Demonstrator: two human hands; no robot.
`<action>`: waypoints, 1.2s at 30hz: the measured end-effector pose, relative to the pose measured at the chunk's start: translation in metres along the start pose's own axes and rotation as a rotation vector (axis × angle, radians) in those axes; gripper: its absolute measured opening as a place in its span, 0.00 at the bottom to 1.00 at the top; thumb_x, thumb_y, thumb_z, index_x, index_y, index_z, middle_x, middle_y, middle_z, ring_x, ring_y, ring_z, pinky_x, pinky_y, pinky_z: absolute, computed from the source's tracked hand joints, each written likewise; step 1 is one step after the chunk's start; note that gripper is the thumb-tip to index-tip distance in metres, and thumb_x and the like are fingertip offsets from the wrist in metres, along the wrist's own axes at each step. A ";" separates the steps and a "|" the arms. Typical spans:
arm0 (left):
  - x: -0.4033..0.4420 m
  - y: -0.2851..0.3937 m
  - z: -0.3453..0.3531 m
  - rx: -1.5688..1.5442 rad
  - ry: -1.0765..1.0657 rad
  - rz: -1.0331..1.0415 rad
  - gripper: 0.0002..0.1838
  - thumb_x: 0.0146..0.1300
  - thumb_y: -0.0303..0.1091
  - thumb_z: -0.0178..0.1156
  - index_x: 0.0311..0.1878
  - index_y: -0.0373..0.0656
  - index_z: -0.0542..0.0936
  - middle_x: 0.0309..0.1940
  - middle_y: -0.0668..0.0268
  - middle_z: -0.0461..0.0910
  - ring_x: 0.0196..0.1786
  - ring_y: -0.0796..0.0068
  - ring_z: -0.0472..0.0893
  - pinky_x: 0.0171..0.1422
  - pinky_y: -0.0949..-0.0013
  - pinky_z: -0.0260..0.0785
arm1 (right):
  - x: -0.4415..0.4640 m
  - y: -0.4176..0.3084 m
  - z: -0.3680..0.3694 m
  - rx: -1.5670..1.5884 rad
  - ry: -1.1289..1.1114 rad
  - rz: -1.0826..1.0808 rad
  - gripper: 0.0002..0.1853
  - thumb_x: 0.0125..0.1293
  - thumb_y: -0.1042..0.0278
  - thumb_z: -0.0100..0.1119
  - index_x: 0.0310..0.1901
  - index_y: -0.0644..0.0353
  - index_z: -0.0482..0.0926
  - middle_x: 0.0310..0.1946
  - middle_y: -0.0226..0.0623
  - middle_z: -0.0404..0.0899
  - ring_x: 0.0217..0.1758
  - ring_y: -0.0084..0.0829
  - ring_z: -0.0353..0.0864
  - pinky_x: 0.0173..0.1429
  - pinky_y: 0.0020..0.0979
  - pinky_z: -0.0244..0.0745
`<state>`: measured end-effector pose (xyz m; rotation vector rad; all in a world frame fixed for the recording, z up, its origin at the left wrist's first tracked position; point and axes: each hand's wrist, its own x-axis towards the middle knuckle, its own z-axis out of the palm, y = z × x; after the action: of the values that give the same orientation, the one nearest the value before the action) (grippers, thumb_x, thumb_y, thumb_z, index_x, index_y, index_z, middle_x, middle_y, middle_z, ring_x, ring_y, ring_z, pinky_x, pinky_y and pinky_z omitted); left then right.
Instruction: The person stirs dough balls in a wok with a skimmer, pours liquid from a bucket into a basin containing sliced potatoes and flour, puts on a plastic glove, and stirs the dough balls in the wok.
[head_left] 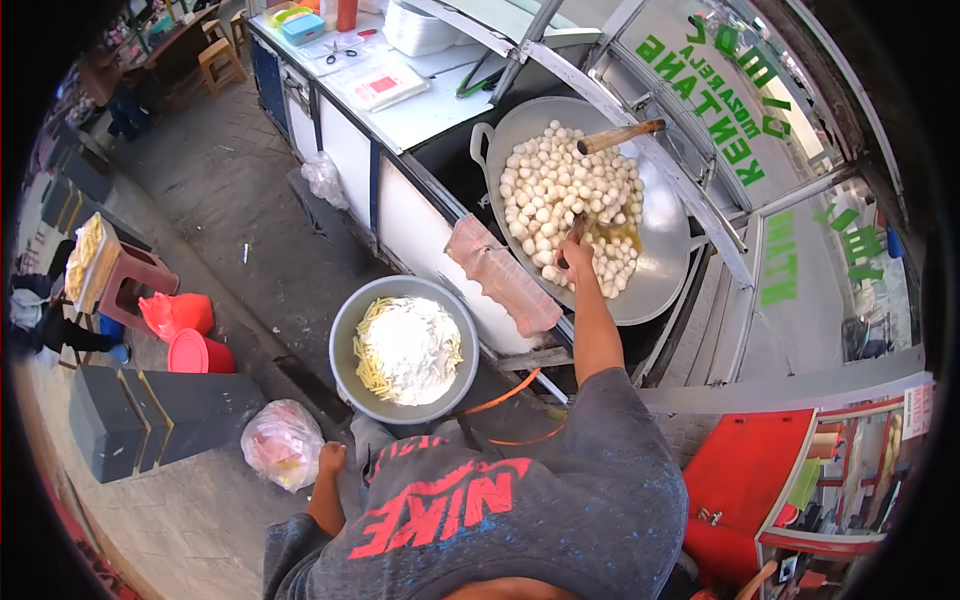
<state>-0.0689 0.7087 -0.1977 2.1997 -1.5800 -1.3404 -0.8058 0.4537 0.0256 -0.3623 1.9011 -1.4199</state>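
Observation:
My right hand [577,257] is wrapped around the wooden handle of a stirring tool [579,228]; its working end is hidden among many pale round balls [545,180]. They fill much of a large metal wok [655,290], with yellowish oil [628,233] showing near the tool. Across the wok's upper side lies another wooden handle [620,136]. My left hand [332,459] is low by my leg with its fingers curled, right beside a knotted plastic bag [283,445]. Whether it grips the bag cannot be made out.
Between me and the cart stands a grey basin [343,375] of cut yellow sticks under white powder [408,340]. A pinkish cloth [500,280] hangs over the cart's edge. Scissors [340,52] and white trays [420,28] lie on the counter [440,110]. Red buckets [200,352] stand left.

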 end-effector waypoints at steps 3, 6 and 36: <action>-0.014 0.083 -0.025 0.050 0.058 0.118 0.18 0.59 0.39 0.57 0.45 0.34 0.79 0.35 0.53 0.82 0.38 0.62 0.82 0.45 0.62 0.74 | -0.023 -0.036 0.019 0.309 -0.167 0.027 0.05 0.52 0.83 0.52 0.29 0.62 0.68 0.18 0.39 0.70 0.16 0.27 0.70 0.15 0.28 0.61; -0.004 0.111 -0.028 -0.090 0.096 0.090 0.18 0.56 0.39 0.58 0.45 0.35 0.79 0.37 0.53 0.83 0.42 0.59 0.82 0.50 0.63 0.73 | -0.053 -0.044 0.000 0.206 -0.231 -0.098 0.06 0.55 0.80 0.52 0.35 0.62 0.70 0.18 0.34 0.70 0.16 0.23 0.69 0.16 0.26 0.64; 0.030 -0.010 -0.002 0.003 -0.016 0.152 0.13 0.62 0.38 0.52 0.31 0.37 0.79 0.17 0.63 0.74 0.17 0.71 0.73 0.18 0.67 0.67 | -0.153 -0.067 -0.173 -1.332 0.210 -0.113 0.29 0.51 0.73 0.55 0.58 0.68 0.65 0.47 0.60 0.77 0.52 0.53 0.78 0.56 0.46 0.73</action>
<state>-0.0579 0.6881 -0.2194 2.0283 -1.7166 -1.3160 -0.8312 0.6460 0.1676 -0.9433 2.7963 -0.0218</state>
